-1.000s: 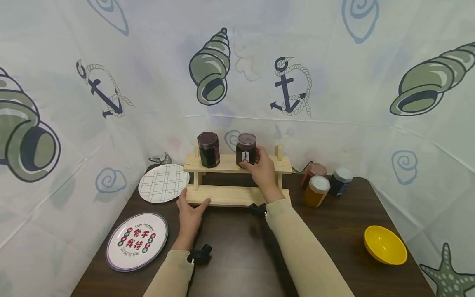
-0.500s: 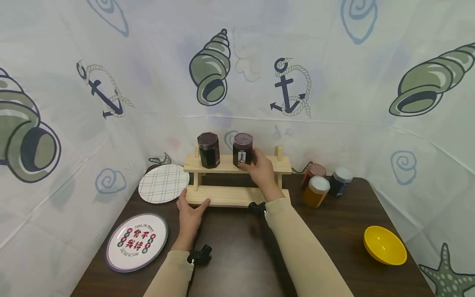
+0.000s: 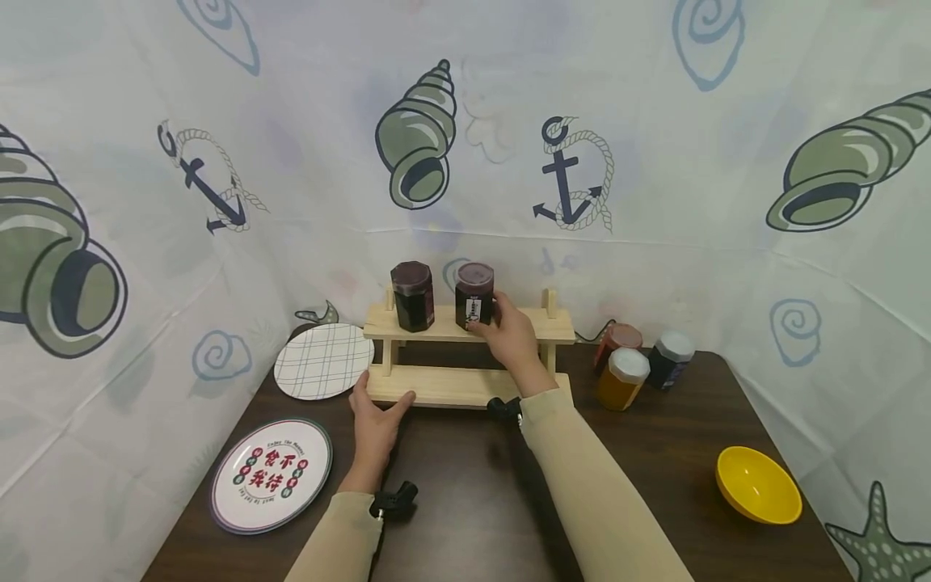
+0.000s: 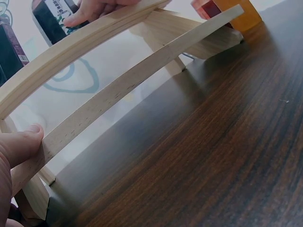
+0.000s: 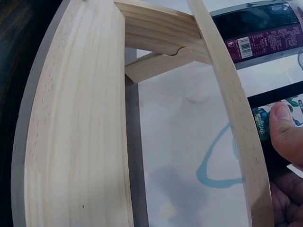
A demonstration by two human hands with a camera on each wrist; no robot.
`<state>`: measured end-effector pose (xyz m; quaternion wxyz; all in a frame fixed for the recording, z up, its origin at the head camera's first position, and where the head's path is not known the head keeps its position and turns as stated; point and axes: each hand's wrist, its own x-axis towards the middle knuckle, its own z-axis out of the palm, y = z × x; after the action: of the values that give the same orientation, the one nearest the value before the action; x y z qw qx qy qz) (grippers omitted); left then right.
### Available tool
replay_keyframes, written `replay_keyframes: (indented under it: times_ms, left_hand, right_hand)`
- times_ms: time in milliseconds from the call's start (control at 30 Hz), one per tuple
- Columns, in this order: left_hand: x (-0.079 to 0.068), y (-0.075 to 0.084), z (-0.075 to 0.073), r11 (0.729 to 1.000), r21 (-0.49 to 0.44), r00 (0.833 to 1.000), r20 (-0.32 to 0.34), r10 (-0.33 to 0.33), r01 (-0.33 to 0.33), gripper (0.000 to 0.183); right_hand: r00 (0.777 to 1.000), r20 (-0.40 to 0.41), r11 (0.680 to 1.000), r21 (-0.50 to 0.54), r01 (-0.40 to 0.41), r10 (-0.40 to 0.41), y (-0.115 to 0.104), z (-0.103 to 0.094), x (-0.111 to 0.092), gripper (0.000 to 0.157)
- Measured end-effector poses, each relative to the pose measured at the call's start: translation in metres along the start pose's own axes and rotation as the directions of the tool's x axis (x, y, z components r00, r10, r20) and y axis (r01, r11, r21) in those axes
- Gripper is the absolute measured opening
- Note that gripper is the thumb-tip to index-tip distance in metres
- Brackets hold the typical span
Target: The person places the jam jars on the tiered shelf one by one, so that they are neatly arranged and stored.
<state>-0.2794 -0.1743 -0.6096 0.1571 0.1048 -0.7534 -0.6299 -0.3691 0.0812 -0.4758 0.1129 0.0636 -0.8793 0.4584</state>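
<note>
A two-tier wooden rack (image 3: 436, 386) stands at the back of the table. My right hand (image 3: 512, 339) holds a dark jar (image 3: 474, 299) with a purplish lid on the upper shelf, thumb across its label; the fingers behind are partly hidden. Left of it on that shelf is another dark jar (image 3: 413, 301), with a gap between the two. My left hand (image 3: 376, 424) grips the left end of the lower shelf; in the left wrist view its thumb (image 4: 28, 142) lies on the shelf's front edge.
Right of the rack stand an amber jar (image 3: 622, 380), a reddish jar (image 3: 618, 338) and a dark jar with a white lid (image 3: 671, 360). A yellow bowl (image 3: 759, 485) sits at front right. Left are a checked plate (image 3: 324, 361) and a printed plate (image 3: 272, 501). A patterned cloth (image 3: 494, 186) hangs behind.
The jar in my right hand has shifted a little left along the upper shelf, toward the other dark jar. My left hand has stayed on the rack. The head view has tilted very slightly.
</note>
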Motion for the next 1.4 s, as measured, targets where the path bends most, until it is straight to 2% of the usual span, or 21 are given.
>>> replay_keyframes:
  times_ms: [200, 333, 467, 567, 667, 733, 800, 867, 967, 1100, 1267, 1400]
  left_hand:
    - [0.0, 0.001, 0.001, 1.0, 0.007, 1.0, -0.001, -0.001, 0.001, 0.112]
    - [0.0, 0.0, 0.001, 1.0, 0.008, 1.0, -0.001, -0.005, 0.005, 0.112]
    - [0.0, -0.001, -0.001, 1.0, 0.012, 1.0, -0.006, -0.004, 0.004, 0.111]
    - [-0.001, -0.002, -0.002, 1.0, 0.022, 1.0, -0.013, -0.002, 0.003, 0.111]
    - [-0.001, -0.003, -0.002, 1.0, 0.031, 1.0, -0.01, -0.005, 0.005, 0.111]
    - [-0.001, -0.003, -0.002, 1.0, 0.024, 1.0, -0.002, -0.002, 0.002, 0.111]
    - [-0.001, -0.003, -0.001, 1.0, 0.015, 1.0, 0.0, 0.002, -0.002, 0.112]
    - [0.0, -0.002, 0.0, 1.0, 0.009, 1.0, -0.001, 0.007, -0.007, 0.112]
    - [0.001, -0.002, 0.002, 1.0, 0.011, 1.0, -0.001, 0.01, -0.009, 0.112]
    - [0.001, -0.001, 0.004, 1.0, 0.014, 1.0, 0.0, 0.015, -0.015, 0.112]
    - [0.0, 0.001, 0.003, 1.0, 0.011, 1.0, -0.012, 0.015, -0.015, 0.111]
    - [0.001, 0.002, 0.0, 1.0, 0.008, 1.0, -0.017, 0.011, -0.011, 0.111]
  right_hand:
    - [1.0, 0.022, 1.0, 0.014, 0.013, -0.013, -0.005, -0.005, -0.001, 0.076]
    - [0.998, 0.069, 1.0, 0.03, 0.006, -0.008, -0.008, -0.009, -0.004, 0.08]
    - [0.994, 0.113, 0.995, 0.097, 0.003, -0.014, -0.004, -0.013, -0.009, 0.081]
    - [0.993, 0.116, 0.986, 0.167, -0.008, -0.012, 0.0, -0.018, -0.017, 0.077]
    - [0.997, 0.08, 0.969, 0.246, -0.011, -0.009, 0.007, -0.026, -0.027, 0.073]
    - [1.0, 0.024, 0.954, 0.3, 0.004, -0.011, 0.011, -0.033, -0.035, 0.071]
    - [0.999, -0.045, 0.952, 0.302, 0.038, -0.026, 0.016, -0.042, -0.043, 0.069]
    - [0.991, -0.128, 0.962, 0.26, 0.08, -0.048, 0.021, -0.051, -0.052, 0.068]
    - [0.965, -0.241, 0.972, 0.18, 0.152, -0.106, 0.027, -0.065, -0.067, 0.066]
    - [0.913, -0.376, 0.971, 0.11, 0.211, -0.156, 0.036, -0.083, -0.084, 0.063]
    - [0.832, -0.53, 0.979, 0.016, 0.202, -0.163, 0.049, -0.1, -0.099, 0.063]
    - [0.765, -0.631, 0.986, 0.003, 0.169, -0.129, 0.067, -0.111, -0.108, 0.068]
